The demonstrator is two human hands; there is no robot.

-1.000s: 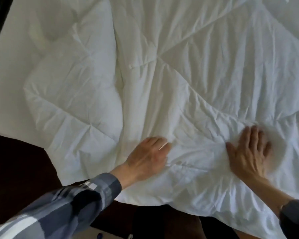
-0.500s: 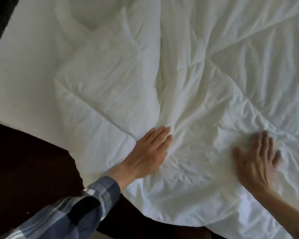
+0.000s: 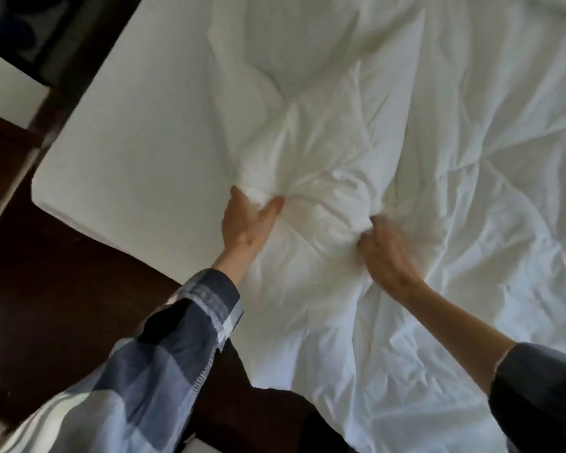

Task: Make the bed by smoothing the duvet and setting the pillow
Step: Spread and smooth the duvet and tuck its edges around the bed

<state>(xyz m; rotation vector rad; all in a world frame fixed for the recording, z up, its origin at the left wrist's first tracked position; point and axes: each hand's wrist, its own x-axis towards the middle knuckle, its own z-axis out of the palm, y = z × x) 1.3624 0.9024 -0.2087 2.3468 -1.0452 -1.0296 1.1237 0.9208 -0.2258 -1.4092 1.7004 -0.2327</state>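
A white quilted duvet point(image 3: 438, 165) lies crumpled over most of the bed, with deep folds in the middle. My left hand point(image 3: 245, 220) pinches a bunch of the duvet's left edge between thumb and fingers. A hand's width to the right, my right hand point(image 3: 383, 246) grips another bunch of the duvet with curled fingers. The cloth between the two hands is gathered into tight creases. A rounded white bulge point(image 3: 294, 44) sits at the top, possibly a pillow; I cannot tell.
The bare white mattress sheet point(image 3: 138, 132) shows left of the duvet, down to the bed's corner point(image 3: 43, 194). Dark wooden floor point(image 3: 46, 305) lies below and left of the bed. A dark frame or piece of furniture point(image 3: 62, 37) stands at the upper left.
Both hands lay flat on the duvet before; now each has closed on a bunch of cloth. The view has shifted so more bare sheet shows on the left.
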